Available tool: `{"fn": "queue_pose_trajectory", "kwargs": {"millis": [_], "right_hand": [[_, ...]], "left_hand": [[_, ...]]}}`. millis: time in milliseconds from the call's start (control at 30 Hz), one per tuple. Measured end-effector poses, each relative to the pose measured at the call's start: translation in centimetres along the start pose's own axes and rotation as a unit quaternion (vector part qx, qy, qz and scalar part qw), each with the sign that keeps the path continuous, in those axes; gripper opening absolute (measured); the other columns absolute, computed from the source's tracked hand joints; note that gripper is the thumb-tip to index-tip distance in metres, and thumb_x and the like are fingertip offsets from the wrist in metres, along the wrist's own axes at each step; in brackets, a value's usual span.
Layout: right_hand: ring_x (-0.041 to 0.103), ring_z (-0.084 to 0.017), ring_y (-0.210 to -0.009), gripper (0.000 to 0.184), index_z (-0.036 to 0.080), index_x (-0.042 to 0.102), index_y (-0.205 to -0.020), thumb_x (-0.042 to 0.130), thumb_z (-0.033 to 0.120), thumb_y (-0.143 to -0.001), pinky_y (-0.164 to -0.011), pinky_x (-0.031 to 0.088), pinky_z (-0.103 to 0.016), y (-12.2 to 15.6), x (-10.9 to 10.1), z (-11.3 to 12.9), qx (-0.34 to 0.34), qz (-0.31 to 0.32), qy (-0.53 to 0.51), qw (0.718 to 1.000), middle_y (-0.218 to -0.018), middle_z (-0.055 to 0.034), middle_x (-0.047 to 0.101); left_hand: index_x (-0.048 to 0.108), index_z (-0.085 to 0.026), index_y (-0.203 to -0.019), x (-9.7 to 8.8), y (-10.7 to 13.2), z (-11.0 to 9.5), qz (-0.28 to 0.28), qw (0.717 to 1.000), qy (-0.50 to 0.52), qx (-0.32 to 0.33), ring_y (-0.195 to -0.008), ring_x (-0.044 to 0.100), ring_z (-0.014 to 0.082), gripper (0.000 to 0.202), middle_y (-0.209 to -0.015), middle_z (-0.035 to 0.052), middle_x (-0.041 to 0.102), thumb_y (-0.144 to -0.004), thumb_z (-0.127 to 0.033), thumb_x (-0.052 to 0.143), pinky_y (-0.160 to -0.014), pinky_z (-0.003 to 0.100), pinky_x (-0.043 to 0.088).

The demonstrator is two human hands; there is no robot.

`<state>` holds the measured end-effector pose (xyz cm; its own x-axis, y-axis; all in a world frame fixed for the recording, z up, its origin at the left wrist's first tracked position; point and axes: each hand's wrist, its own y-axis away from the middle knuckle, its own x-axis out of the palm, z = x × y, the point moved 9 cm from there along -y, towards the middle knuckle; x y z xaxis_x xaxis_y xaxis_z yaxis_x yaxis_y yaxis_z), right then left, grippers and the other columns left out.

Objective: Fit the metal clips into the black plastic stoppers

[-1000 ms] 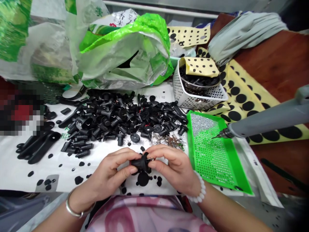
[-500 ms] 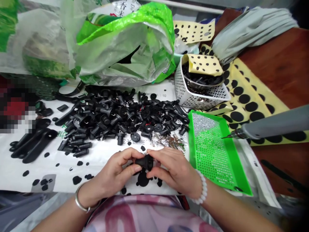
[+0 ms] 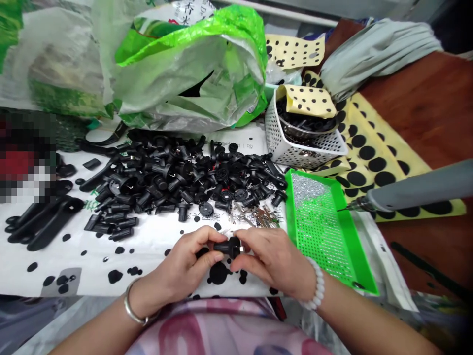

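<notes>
A black plastic knob with a narrow ribbed stem and a wider flange lies sideways between my hands, above the table's front part. My left hand pinches its stem between thumb and forefinger. At the flange end, the thumb and fingers of my right hand close around the rim. A small shiny metal bit shows there; how it sits in the flange is partly hidden by the fingers. Just beyond my hands lie loose metal clips and a large heap of similar black knobs.
A green tray with small silver screws stands at the right, an electric screwdriver pointing over it. Behind are a white basket and a green plastic bag. Black handles lie left. Yellow dotted sheets cover the right side.
The knob has turned from a slant to nearly level, and the shiny metal bit now shows at its flange. Both hands have shifted slightly right, still gripping it.
</notes>
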<state>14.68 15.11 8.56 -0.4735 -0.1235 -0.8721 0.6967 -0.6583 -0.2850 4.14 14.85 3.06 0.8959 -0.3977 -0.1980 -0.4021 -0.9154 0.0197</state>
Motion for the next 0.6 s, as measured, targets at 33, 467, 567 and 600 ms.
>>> {"fn": "queue_pose_trajectory", "kwargs": {"millis": [33, 467, 567, 600], "right_hand": [[0.056, -0.014, -0.051, 0.05, 0.012, 0.061, -0.082, 0.033, 0.052, -0.093, -0.047, 0.041, -0.025, 0.0, 0.2, -0.5, 0.029, 0.008, -0.012, 0.999, -0.057, -0.0031, 0.06], [0.05, -0.012, -0.044, 0.053, 0.014, 0.057, -0.076, 0.029, 0.057, -0.092, -0.044, 0.035, -0.024, 0.7, 1.6, -1.3, 0.089, 0.032, -0.06, 0.994, -0.052, -0.0003, 0.055], [0.049, -0.012, -0.045, 0.056, 0.013, 0.059, -0.078, 0.033, 0.062, -0.088, -0.045, 0.035, -0.024, 0.7, 1.4, -1.9, 0.137, 0.033, -0.1, 0.985, -0.054, -0.0005, 0.056], [0.052, -0.013, -0.049, 0.056, 0.011, 0.06, -0.089, 0.037, 0.062, -0.086, -0.048, 0.038, -0.024, 0.7, 1.2, -1.8, 0.13, 0.029, -0.107, 0.985, -0.062, -0.0029, 0.06]], "left_hand": [[0.054, -0.019, -0.1, 0.0, 0.0, -0.1, -0.005, 1.0, -0.013, 0.005, -0.078, 0.056, 0.0141, 0.014, -0.087, 0.003, 0.06, -0.087, -0.021, 0.05, -0.069, 0.025, 0.047], [0.054, -0.019, -0.095, 0.5, 0.0, 0.1, 0.006, 1.0, -0.017, -0.015, -0.075, 0.056, 0.0149, 0.011, -0.083, 0.0027, 0.06, -0.088, -0.024, 0.048, -0.067, 0.026, 0.047], [0.054, -0.02, -0.097, 0.5, 0.1, 0.2, -0.002, 0.998, -0.058, -0.002, -0.076, 0.058, 0.0152, 0.012, -0.084, 0.0024, 0.061, -0.087, -0.022, 0.049, -0.069, 0.027, 0.048], [0.054, -0.02, -0.098, 0.5, 0.1, 0.4, -0.003, 0.999, -0.053, -0.002, -0.076, 0.058, 0.0151, 0.012, -0.084, 0.0024, 0.062, -0.087, -0.023, 0.05, -0.068, 0.026, 0.049]]}}
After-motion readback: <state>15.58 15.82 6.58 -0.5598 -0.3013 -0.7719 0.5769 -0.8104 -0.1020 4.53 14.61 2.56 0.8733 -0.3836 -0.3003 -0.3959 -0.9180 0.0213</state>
